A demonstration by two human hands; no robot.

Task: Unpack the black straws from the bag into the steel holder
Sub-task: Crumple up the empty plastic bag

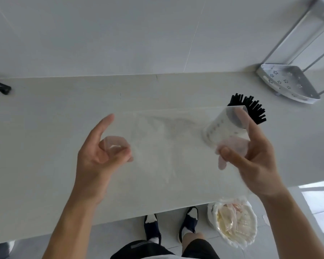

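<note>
I see the clear bag (172,144) stretched flat between both hands above the counter (45,128). My left hand (99,156) pinches its edge at nine o'clock, forefinger sticking out. My right hand (251,156) pinches the edge at three o'clock, thumb on top, fingers behind the film. Held taut like this, the bag looks empty, probably spread for checking or folding. The straws (251,107) stand fanned in the holder (223,131) at two o'clock on the counter, partly veiled by the bag. A corner rack (288,83) sits farther at two o'clock; a bin (234,225) on the floor at five.
</note>
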